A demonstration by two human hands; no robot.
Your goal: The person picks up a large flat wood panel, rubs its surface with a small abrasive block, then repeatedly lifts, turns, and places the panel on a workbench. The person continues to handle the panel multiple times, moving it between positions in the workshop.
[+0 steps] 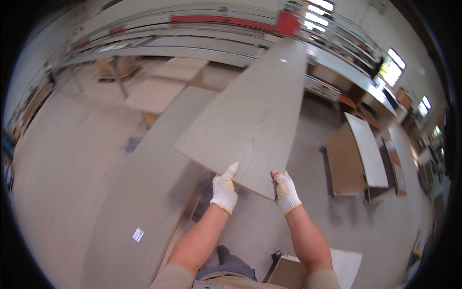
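A long grey wood-grain board (245, 115) stretches away from me, its far end at the machine bench and a small white label near that end. My left hand (224, 189), in a white knit glove, grips the near edge with the thumb on top and the fingers hidden below. At the near right corner my right hand (286, 188) holds the same board. Its glove leaves the thumb tip bare, and its other fingers are mostly hidden. To the left, a second long grey board (139, 192) with a white label lies lower, partly covered by the held one.
A long metal-framed machine (192, 48) with a red beam crosses the back. Pale panel stacks (159, 91) stand beyond the lower board. On the right is a stack of brown panels (349, 159) with a pale top. Another pale-topped stack (346, 262) sits beside my right forearm.
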